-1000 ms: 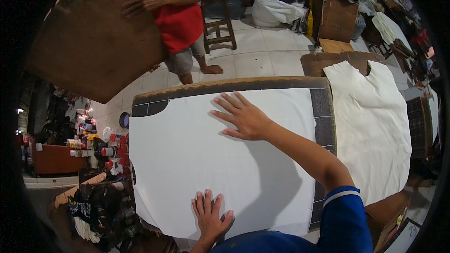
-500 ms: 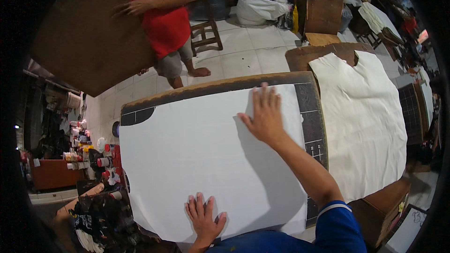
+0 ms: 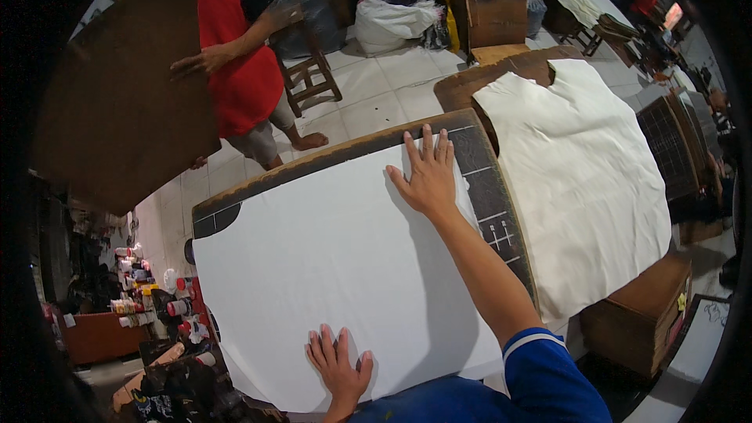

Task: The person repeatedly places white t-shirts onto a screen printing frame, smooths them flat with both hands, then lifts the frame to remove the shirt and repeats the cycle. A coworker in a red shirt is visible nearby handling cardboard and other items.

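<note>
A white cloth panel (image 3: 313, 266) with a curved cut at its far left corner lies spread over a dark board (image 3: 479, 163) with white marked lines. My left hand (image 3: 338, 364) rests flat on the cloth near its front edge, fingers spread. Toward the far right corner, my right hand (image 3: 429, 180) lies with fingers stretched out, its fingertips reaching the board's dark border. Both palms face down, and neither hand holds anything. The cloth looks mostly smooth, slightly ruffled along its right edge beside my right hand.
Another board on the right carries a cream-white cloth piece (image 3: 576, 180). At the far left a person in a red shirt (image 3: 235, 78) holds a large brown board (image 3: 117, 94). Bottles (image 3: 178, 308) and dark clutter stand left. A wooden stool (image 3: 309, 78) and white sack (image 3: 392, 25) are behind.
The view has turned, shifting the scene leftward. My right hand remains flat at the far right corner, fingers now nearer the board's border. The person's brown board sits lower and further left.
</note>
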A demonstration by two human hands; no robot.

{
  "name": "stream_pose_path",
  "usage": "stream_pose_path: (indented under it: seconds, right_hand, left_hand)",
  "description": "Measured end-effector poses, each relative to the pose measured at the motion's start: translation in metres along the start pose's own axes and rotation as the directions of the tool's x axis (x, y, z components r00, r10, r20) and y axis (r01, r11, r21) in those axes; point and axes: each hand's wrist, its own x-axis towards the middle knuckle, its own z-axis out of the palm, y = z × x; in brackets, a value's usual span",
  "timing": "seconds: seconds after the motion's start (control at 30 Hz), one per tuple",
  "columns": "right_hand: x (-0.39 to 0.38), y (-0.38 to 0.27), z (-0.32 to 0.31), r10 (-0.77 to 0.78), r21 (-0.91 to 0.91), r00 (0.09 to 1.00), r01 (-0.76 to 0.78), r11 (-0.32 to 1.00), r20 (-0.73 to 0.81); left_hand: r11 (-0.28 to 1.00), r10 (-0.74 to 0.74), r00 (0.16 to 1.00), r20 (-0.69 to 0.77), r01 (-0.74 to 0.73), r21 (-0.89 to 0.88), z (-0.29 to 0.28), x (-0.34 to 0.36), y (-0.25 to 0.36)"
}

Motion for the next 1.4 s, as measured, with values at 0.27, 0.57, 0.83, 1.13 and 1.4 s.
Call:
stream_pose_path:
  seconds: [0.27, 0.57, 0.83, 1.13, 1.4]
  right_hand:
    - [-0.062, 0.014, -0.025, 0.026, 0.015, 0.996, -0.025, 1.000, -0.081]
    - [-0.232, -0.043, -0.078, -0.284, 0.113, 0.947, 0.269, 0.956, 0.152]
    - [-0.211, 0.022, -0.080, -0.181, 0.039, 0.975, 0.177, 0.983, 0.132]
    - [-0.286, -0.026, -0.112, -0.227, 0.155, 0.914, 0.184, 0.971, 0.337]
    - [-0.333, 0.032, -0.126, -0.115, 0.094, 0.983, 0.102, 0.990, 0.143]
  left_hand:
    - [0.999, 0.034, 0.999, -0.015, -0.034, -0.005, 0.001, -0.006, 0.000]
    - [0.994, 0.111, 0.989, -0.102, -0.111, 0.006, 0.009, -0.014, -0.008]
    - [0.995, 0.096, 0.989, -0.110, -0.097, -0.008, 0.010, -0.018, -0.008]
    - [0.999, 0.033, 0.993, -0.114, -0.028, 0.044, 0.007, -0.017, 0.005]
    - [0.998, 0.063, 0.991, -0.121, -0.060, 0.032, 0.004, -0.018, 0.008]
